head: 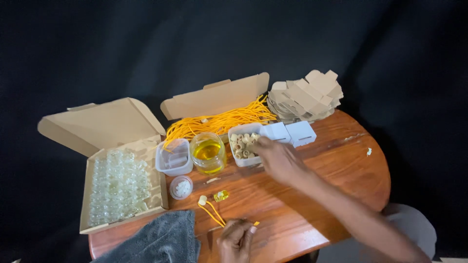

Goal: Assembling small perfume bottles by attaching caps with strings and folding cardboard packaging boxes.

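**2 hands at a small round table of bottle parts**

The fingertips of the right hand [277, 158] are hidden inside a white tub of wooden caps [243, 144], so whether they pinch a cap cannot be told. The hand reaches forward and left with its back up, the forearm running back to the lower right edge of the view, where it is cut off. The left hand [235, 239] sits at the near edge of the wooden table [336, 160], partly cut by the bottom of the view; its fingers curl closed around the end of a yellow cord [213, 213]. The cord runs away from that hand to a wooden cap [202, 199] just beyond it. Right of that cap lies a tiny bottle of yellow liquid [221, 196], blurred and hard to read in detail.

Left of the left hand a grey cloth [161, 241] drapes over the table edge. Beyond it stands a small round dish of white stoppers [181, 187], and further left an open carton of clear glass vials [118, 187]. Just left of the right hand stands a glass jar of yellow oil [207, 153], then a clear plastic tub [174, 157]. Beyond the right hand lie a box of yellow cords [219, 119], 2 small white boxes [288, 132] and a stack of flat cardboard blanks [304, 96].
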